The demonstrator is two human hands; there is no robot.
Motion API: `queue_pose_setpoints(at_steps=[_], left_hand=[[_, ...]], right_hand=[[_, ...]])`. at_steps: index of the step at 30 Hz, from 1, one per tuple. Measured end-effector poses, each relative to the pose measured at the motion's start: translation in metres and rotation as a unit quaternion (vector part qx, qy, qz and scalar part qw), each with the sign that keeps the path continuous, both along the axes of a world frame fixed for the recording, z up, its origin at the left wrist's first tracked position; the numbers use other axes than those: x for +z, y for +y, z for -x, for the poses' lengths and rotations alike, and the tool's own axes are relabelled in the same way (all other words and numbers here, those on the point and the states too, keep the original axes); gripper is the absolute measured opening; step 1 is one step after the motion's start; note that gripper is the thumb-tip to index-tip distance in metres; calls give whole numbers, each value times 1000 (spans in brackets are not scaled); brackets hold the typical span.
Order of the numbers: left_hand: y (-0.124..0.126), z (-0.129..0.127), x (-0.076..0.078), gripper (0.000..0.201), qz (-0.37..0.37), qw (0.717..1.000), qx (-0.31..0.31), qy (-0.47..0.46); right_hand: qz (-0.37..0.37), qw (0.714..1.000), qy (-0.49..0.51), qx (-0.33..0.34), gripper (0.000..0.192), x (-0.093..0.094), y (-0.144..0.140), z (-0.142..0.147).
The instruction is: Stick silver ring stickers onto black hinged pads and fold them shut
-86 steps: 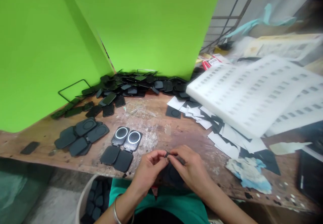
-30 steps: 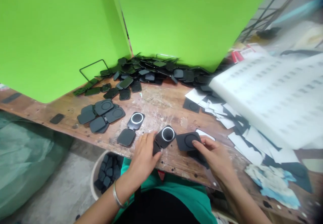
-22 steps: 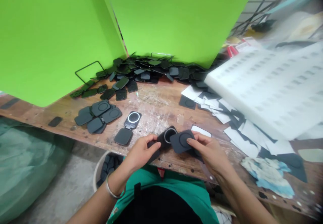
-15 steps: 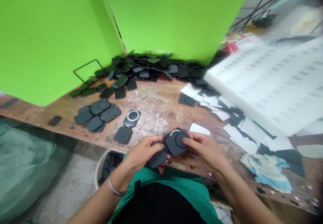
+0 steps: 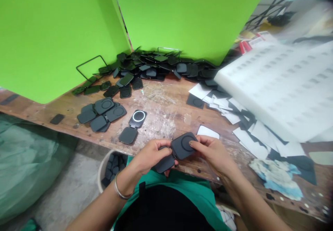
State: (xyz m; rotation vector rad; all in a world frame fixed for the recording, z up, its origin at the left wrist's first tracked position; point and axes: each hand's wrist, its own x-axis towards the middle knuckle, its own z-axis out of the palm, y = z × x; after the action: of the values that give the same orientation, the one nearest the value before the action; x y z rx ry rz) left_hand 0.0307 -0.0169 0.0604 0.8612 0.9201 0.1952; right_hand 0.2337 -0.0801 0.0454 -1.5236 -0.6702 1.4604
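Above the bench's front edge, my left hand is closed around a black folding wireless charger, its thumb over the lower pad near the hinge. A dark cover sheet marked with a ring lies over the charger's upper pad and hides its face. My right hand pinches the sheet's right edge, thumb on top. Another opened charger, its white ring and dotted face bare, lies on the bench to the left. A loose white-faced sheet lies just beyond my right hand.
Several ring-marked chargers are stacked at left. A long heap of black chargers lines the green boards. White and black sheets, a white foam block and a rag lie right. A bucket stands below.
The cover sheet has shifted onto the upper pad, so the white ring that showed at its edge is now hidden. Both hands keep their hold. The view has tilted slightly.
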Motion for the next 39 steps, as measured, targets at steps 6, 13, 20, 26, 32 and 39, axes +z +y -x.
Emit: queue_pose_setpoints(at_steps=[6, 13, 20, 26, 32, 39], left_hand=[[0, 0, -2, 34, -4, 1000, -3, -3], [0, 1, -3, 33, -9, 1000, -4, -5], [-1, 1, -4, 34, 3, 1000, 7, -6], [-4, -2, -5, 30, -24, 998, 34, 38], [-6, -4, -5, 22, -48, 996, 50, 48], [-6, -3, -9, 24, -63, 996, 39, 57]], right_hand=[[-3, 1000, -8, -7, 33, -1, -1, 1], [11, 999, -30, -11, 35, 9, 2, 6], [3, 998, -63, -16, 36, 18, 4, 10], [-20, 996, -81, -19, 32, 11, 1, 14], [-85, 988, -120, -47, 27, 2, -2, 19], [-90, 971, -216, -43, 26, 10, -3, 20]])
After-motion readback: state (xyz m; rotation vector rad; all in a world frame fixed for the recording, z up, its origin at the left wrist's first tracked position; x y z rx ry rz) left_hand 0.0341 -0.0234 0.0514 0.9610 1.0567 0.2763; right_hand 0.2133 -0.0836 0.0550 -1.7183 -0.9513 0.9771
